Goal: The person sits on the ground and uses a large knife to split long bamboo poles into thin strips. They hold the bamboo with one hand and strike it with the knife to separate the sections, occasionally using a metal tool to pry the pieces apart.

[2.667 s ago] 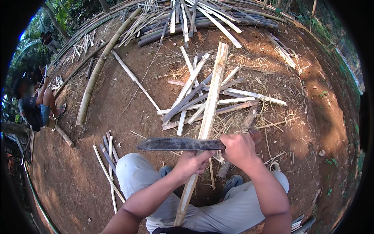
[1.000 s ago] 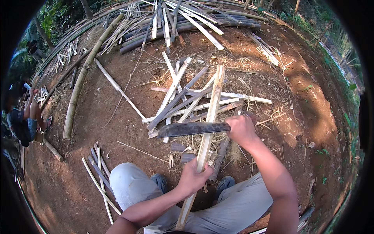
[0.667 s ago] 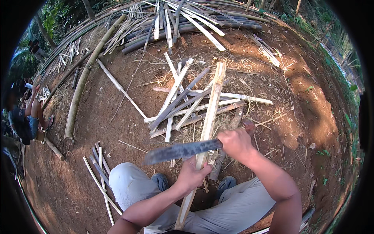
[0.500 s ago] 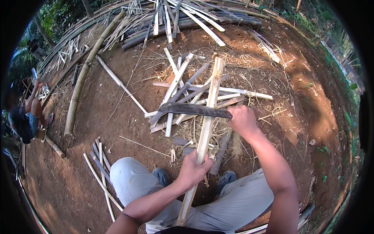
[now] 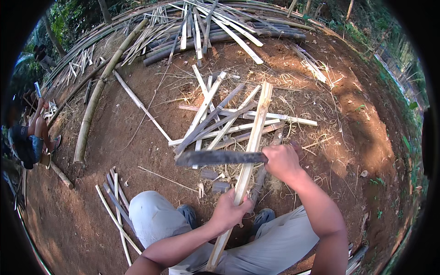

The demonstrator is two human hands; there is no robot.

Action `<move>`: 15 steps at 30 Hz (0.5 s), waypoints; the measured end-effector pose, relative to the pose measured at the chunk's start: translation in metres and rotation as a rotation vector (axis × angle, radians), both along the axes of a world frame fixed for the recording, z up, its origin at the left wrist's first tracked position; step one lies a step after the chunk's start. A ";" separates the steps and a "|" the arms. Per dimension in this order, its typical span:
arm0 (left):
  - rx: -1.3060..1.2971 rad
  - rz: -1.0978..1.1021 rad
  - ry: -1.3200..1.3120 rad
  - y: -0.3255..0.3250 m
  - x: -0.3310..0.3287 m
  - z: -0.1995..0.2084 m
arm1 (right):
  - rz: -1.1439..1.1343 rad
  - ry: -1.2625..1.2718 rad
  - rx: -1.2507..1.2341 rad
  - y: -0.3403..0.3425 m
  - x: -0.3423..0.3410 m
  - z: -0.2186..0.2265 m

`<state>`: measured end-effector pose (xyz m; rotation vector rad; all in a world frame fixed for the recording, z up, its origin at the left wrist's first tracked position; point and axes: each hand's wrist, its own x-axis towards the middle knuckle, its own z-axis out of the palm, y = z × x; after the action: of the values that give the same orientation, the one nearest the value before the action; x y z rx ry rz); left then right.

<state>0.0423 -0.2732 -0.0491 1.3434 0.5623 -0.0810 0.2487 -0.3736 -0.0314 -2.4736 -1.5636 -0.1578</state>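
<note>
My left hand [image 5: 231,211] is closed round a long pale bamboo strip [image 5: 257,133], which slants from between my legs up and away in front of me. My right hand [image 5: 283,162] grips the handle of a machete [image 5: 220,158]. Its dark broad blade points left and lies across the strip, a short way beyond my left hand; the blade is slightly blurred. Under and behind the strip, several split bamboo slats [image 5: 213,123] lie crossed in a loose heap. Short dark bamboo pieces [image 5: 221,187] rest on the ground near my left hand.
Thin curled shavings [image 5: 316,107] litter the reddish soil. A long bamboo pole [image 5: 95,98] lies at the left, and a big bamboo pile [image 5: 220,35] spans the back. More strips [image 5: 120,213] lie beside my left knee. Another person [image 5: 32,137] sits at the far left.
The machete and my right hand have come nearer to me along the strip. The strip's far end has shifted slightly nearer and right; my left hand keeps its hold.
</note>
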 end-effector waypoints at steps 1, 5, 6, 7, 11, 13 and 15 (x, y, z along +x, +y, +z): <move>0.049 -0.011 -0.016 -0.003 -0.005 0.003 | -0.010 -0.045 0.079 -0.001 0.025 -0.004; 0.069 -0.095 0.018 -0.015 -0.007 -0.007 | -0.558 0.017 0.151 -0.014 0.080 0.005; -0.005 -0.092 0.034 -0.016 -0.005 -0.005 | -0.539 -0.046 0.158 -0.021 0.087 -0.003; -0.062 -0.071 0.053 -0.008 -0.004 0.000 | -0.462 -0.009 0.137 -0.013 0.072 0.009; -0.118 -0.068 0.066 -0.005 -0.005 0.009 | -0.192 -0.113 0.107 -0.006 0.057 0.000; -0.101 -0.098 0.110 -0.008 -0.012 0.002 | -0.666 0.112 0.113 -0.001 0.083 0.014; -0.066 -0.140 0.129 -0.011 -0.001 -0.004 | -0.663 0.077 0.111 -0.022 0.111 -0.004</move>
<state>0.0414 -0.2844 -0.0534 1.3180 0.5688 -0.2995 0.3598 -0.3951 -0.0358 -2.7635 -0.6345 -0.2360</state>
